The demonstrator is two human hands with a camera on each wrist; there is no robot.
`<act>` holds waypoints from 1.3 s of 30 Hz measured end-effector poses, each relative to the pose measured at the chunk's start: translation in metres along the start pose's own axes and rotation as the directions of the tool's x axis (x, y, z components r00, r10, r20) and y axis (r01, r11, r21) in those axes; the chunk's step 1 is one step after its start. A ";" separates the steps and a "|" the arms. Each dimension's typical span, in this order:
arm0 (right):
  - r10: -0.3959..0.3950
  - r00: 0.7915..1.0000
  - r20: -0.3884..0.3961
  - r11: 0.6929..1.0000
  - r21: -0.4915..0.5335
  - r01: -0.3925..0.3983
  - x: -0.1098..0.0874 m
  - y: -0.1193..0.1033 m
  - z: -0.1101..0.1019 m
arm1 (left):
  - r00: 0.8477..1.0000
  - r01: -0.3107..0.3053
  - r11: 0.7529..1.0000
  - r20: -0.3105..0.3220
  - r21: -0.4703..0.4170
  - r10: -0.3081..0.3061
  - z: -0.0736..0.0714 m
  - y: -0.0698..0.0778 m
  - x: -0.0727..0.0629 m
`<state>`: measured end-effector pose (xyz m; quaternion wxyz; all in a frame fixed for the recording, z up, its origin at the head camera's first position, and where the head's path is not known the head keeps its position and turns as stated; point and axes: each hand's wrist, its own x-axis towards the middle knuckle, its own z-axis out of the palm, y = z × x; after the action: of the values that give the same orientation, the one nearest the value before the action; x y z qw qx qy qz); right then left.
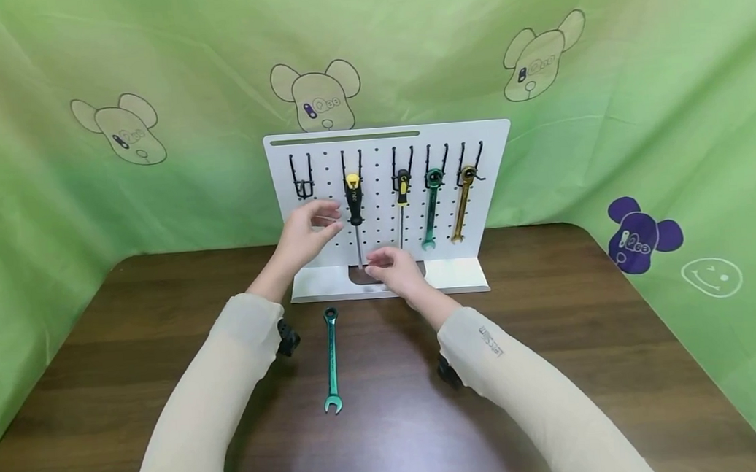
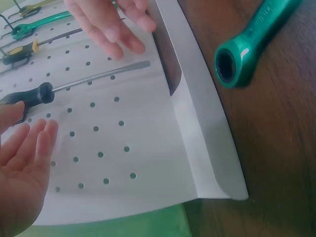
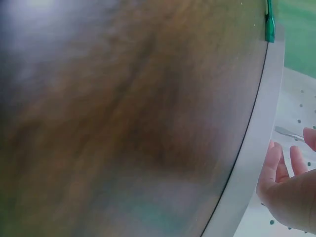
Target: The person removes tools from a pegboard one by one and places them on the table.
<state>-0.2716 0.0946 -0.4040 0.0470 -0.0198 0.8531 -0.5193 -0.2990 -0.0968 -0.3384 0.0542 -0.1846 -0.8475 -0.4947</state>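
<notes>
A black screwdriver with a yellow end (image 1: 354,202) hangs from a hook pair on the white pegboard (image 1: 382,225), its blade pointing down. Beside its handle is my left hand (image 1: 304,235), fingers and thumb apart and gently bent. In the left wrist view the thumb overlaps the screwdriver handle (image 2: 30,98); I cannot tell if it touches. My right hand (image 1: 399,269) is near the blade's lower end, fingers loosely spread and gripping nothing. A green combination wrench (image 1: 332,360) lies on the table in front of the board, its ring end toward the board.
Right of the screwdriver hang a smaller yellow-and-black screwdriver (image 1: 403,189), a green wrench (image 1: 430,214) and a gold wrench (image 1: 463,208). The leftmost hook pair (image 1: 303,186) carries no tool. The board's base stands on the brown table (image 1: 526,277), with a green curtain (image 1: 207,58) behind.
</notes>
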 end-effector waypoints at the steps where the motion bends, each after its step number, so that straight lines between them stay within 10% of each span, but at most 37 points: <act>1: 0.009 1.000 0.000 1.000 0.010 -0.009 0.001 0.000 0.000 | 1.000 0.006 1.000 -0.002 -0.005 -0.006 0.002 0.000 0.001; 39: -0.039 0.998 0.058 0.998 0.048 0.036 0.003 -0.002 0.003 | 0.992 0.094 0.991 -0.071 -0.091 -0.101 0.030 0.010 0.016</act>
<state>-0.2744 0.0914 -0.4040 0.0627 -0.0500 0.8383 -0.5393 -0.3076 -0.0625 -0.3402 0.0539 -0.1264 -0.8303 -0.5401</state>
